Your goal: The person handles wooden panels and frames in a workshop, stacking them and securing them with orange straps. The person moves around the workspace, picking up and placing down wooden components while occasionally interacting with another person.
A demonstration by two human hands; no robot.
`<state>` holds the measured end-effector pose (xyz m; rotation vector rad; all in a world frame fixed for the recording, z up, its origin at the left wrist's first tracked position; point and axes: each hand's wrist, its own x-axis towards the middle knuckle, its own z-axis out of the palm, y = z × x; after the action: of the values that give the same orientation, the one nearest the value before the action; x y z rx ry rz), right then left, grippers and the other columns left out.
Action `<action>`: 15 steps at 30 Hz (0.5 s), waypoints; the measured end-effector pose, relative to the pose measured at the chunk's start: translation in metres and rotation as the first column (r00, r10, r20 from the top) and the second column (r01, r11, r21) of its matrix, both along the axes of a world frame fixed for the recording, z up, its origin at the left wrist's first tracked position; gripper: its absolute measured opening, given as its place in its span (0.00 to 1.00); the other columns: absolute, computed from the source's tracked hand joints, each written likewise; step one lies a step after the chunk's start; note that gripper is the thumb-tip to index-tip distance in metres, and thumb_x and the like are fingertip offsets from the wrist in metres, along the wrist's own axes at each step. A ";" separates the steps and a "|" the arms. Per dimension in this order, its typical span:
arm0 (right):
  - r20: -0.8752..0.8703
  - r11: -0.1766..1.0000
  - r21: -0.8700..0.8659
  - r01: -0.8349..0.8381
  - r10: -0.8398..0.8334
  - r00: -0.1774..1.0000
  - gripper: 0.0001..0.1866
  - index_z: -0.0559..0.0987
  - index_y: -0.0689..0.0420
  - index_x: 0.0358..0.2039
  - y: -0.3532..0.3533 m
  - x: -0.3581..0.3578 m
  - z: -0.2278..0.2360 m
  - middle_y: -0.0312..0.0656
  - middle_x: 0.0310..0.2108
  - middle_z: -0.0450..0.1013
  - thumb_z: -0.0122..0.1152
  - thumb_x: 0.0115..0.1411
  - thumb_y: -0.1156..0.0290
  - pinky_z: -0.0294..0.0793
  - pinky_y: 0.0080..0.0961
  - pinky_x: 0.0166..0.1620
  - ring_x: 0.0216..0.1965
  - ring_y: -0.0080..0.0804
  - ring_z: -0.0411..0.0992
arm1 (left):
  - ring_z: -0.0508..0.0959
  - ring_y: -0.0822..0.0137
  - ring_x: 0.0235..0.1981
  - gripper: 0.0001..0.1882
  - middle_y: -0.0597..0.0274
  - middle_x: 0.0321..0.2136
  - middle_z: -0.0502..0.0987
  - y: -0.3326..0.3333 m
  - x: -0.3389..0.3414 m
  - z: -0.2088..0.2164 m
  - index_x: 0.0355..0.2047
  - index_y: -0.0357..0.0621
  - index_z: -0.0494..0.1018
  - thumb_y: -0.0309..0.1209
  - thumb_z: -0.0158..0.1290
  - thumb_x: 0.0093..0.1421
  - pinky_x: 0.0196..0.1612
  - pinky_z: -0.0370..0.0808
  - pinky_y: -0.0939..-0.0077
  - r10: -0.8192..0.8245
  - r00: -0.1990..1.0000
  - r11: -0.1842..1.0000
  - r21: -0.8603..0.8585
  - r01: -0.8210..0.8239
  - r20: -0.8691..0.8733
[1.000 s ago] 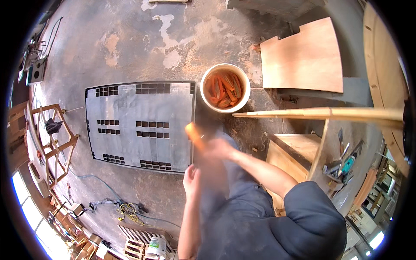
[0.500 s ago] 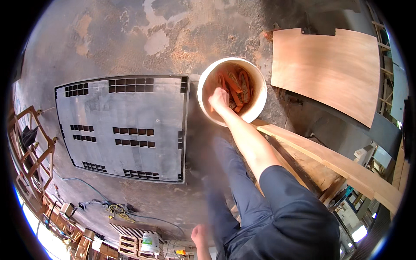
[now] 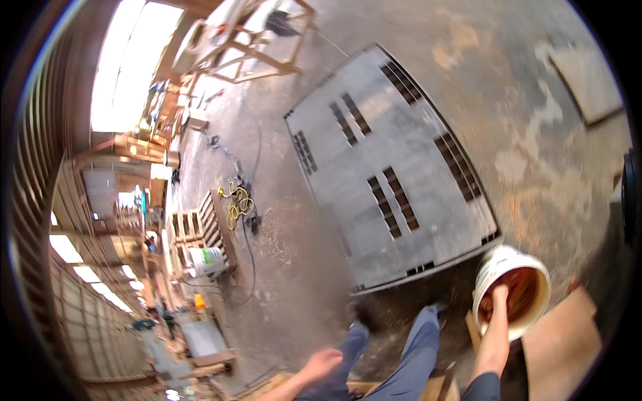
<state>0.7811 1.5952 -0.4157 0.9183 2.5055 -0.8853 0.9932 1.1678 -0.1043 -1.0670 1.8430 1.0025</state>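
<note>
My right hand (image 3: 499, 294) reaches down into a white bucket (image 3: 490, 267) at the lower right. Its fingers look curled, but the bucket's depth and the small size hide what they grip. Orange straps (image 3: 520, 286) lie in a heap inside the bucket, right beside that hand. My left hand (image 3: 323, 363) hangs at the lower middle, in front of my legs, loosely closed and slightly blurred. Nothing shows in it.
A large grey plastic pallet (image 3: 394, 160) with slotted openings lies on the concrete floor. A plywood sheet (image 3: 563, 351) is beside the bucket. Yellow and dark cords (image 3: 239, 200), a wooden pallet (image 3: 194, 227) and another white bucket (image 3: 206, 260) are to the left.
The view has swung left, so the bucket and grey pallet sit farther right and turned. My right hand stays inside the bucket, while my left hand shows more fully.
</note>
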 end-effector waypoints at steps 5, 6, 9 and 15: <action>-0.129 0.993 -0.076 0.087 -0.096 0.987 0.11 0.78 0.60 0.18 -0.022 0.058 0.066 0.52 0.19 0.73 0.45 0.45 0.75 0.71 0.35 0.30 0.25 0.45 0.74 | 0.77 0.63 0.40 0.18 0.56 0.38 0.78 -0.046 0.014 0.050 0.42 0.44 0.74 0.40 0.53 0.55 0.44 0.73 0.70 -0.064 0.998 0.998 0.024 0.064 -0.010; -0.049 0.970 -0.153 0.190 -0.200 0.979 0.11 0.78 0.60 0.17 -0.033 0.062 0.070 0.51 0.16 0.72 0.45 0.44 0.76 0.72 0.34 0.27 0.20 0.43 0.73 | 0.77 0.63 0.40 0.18 0.56 0.38 0.78 -0.059 0.018 0.045 0.42 0.45 0.74 0.41 0.54 0.55 0.44 0.73 0.70 -0.046 0.996 0.998 0.027 0.048 -0.077; -0.003 0.974 -0.227 0.009 -0.010 1.000 0.12 0.79 0.62 0.23 -0.070 0.075 0.114 0.50 0.17 0.73 0.44 0.46 0.82 0.73 0.32 0.24 0.19 0.38 0.74 | 0.77 0.64 0.39 0.19 0.57 0.37 0.78 -0.101 0.045 0.029 0.42 0.46 0.75 0.42 0.55 0.52 0.43 0.73 0.71 0.045 0.973 0.999 0.024 -0.041 -0.226; 0.052 0.936 0.099 -0.338 0.335 0.941 0.11 0.82 0.58 0.24 -0.193 0.106 0.174 0.51 0.27 0.76 0.50 0.46 0.71 0.72 0.34 0.42 0.34 0.44 0.75 | 0.78 0.73 0.25 0.14 0.61 0.27 0.79 -0.205 0.156 -0.019 0.36 0.42 0.76 0.37 0.56 0.52 0.25 0.74 0.79 0.539 0.798 0.841 0.110 -0.530 -0.269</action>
<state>0.8875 1.4021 -0.2415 0.5016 2.5919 -0.6254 1.1490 0.9625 -0.1236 -1.5417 1.7722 1.5849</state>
